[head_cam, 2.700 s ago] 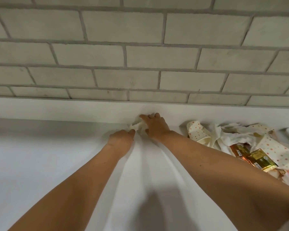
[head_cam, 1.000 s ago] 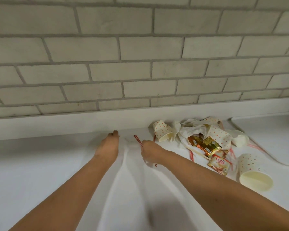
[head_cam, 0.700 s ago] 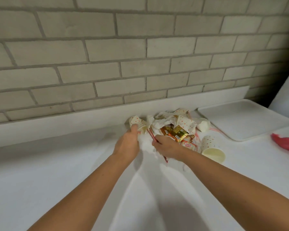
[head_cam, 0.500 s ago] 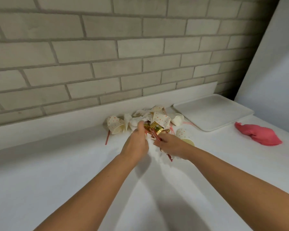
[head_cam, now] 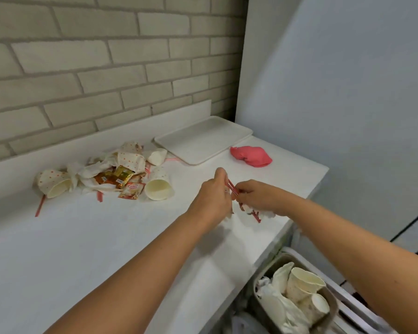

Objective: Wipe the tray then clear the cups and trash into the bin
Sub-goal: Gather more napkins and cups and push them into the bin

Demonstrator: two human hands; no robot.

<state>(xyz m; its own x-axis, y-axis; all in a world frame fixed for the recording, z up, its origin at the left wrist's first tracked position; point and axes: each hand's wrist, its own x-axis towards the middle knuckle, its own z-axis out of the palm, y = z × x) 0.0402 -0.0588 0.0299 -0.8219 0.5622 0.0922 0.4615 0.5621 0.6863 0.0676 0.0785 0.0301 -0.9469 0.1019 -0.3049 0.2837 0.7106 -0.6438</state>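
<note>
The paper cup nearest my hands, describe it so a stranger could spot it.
On the counter below the brick wall, find the trash pile left of the tray. The cup lies on its side at the pile's front right corner, mouth toward the viewer. Only it sits beside the red-and-white sachet, clear of tissue.

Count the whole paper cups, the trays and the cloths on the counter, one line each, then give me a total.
Paper cups: 3
Tray: 1
Cloth, pink: 1
Total: 5
Crushed cups in the trash heap are too tangled to count, so they are left out.
</note>
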